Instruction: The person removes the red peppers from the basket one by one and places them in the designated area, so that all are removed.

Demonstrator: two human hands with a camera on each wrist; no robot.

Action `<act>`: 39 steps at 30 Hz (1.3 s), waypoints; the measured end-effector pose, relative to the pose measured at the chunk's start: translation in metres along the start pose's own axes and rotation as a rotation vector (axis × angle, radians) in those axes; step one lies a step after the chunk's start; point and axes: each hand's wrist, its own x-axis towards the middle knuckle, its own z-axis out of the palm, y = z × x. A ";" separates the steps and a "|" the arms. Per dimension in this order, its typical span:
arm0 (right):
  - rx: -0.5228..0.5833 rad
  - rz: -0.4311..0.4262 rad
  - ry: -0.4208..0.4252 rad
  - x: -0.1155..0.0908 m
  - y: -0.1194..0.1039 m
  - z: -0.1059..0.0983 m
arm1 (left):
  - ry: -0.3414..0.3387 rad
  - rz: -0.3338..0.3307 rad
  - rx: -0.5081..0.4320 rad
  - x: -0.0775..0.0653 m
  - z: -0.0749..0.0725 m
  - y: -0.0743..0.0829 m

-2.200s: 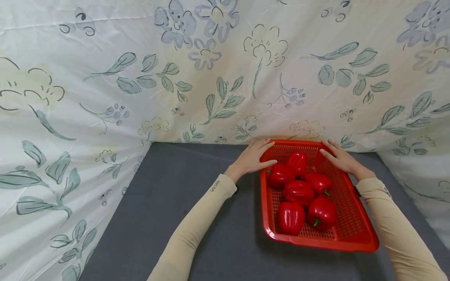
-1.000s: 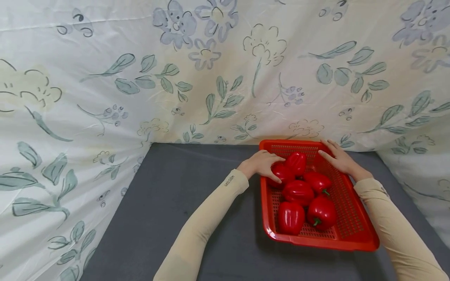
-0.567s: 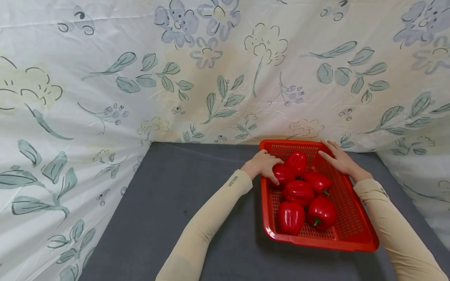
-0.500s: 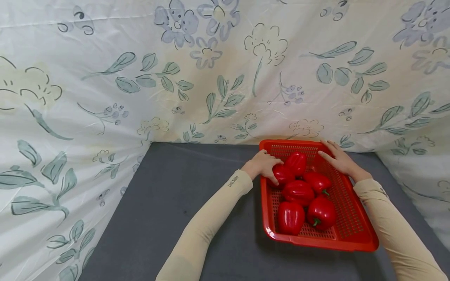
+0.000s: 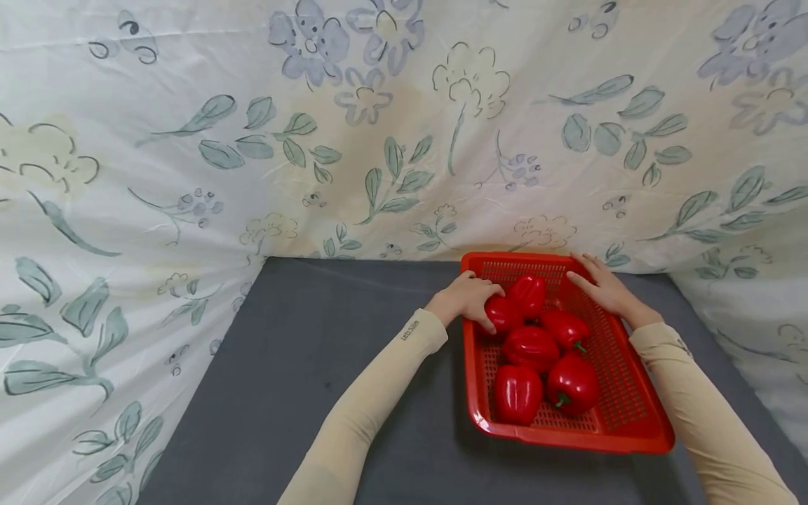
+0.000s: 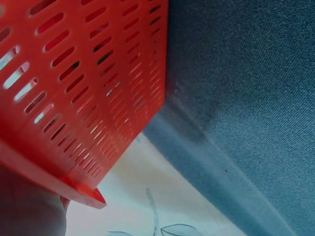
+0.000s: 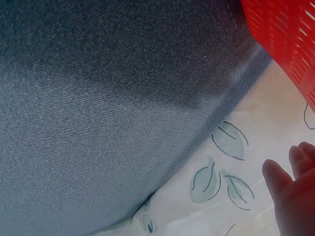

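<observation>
Reads "Lets Slim" in small dark lettering (image 5: 410, 330) on the left sleeve (image 5: 361, 407), close to its hand end, at six o'clock from the middle of the head view; slants up toward one o'clock. Shows another dark mark (image 5: 684, 344) on the right sleeve (image 5: 701, 414), between three and four o'clock, too foreshortened to read.

Long, close-fitting cream left sleeve (image 5: 360, 407) and right sleeve (image 5: 703, 414) worn, fabric creased in places. Small dark lettering (image 5: 410, 330), apparently "Lets Slim", printed near left cuff (image 5: 435, 330); dark marking (image 5: 684, 344) printed near right cuff (image 5: 647, 334), too small to be read.
</observation>
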 end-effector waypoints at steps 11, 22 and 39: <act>0.005 0.012 -0.001 -0.001 0.001 0.003 | 0.045 0.058 -0.106 -0.004 -0.001 -0.006; 0.021 0.015 0.013 -0.005 0.000 0.004 | 0.209 0.111 -0.311 -0.014 0.010 -0.009; 0.012 0.017 0.028 -0.005 0.004 0.005 | 0.511 0.129 -0.464 -0.030 0.024 -0.005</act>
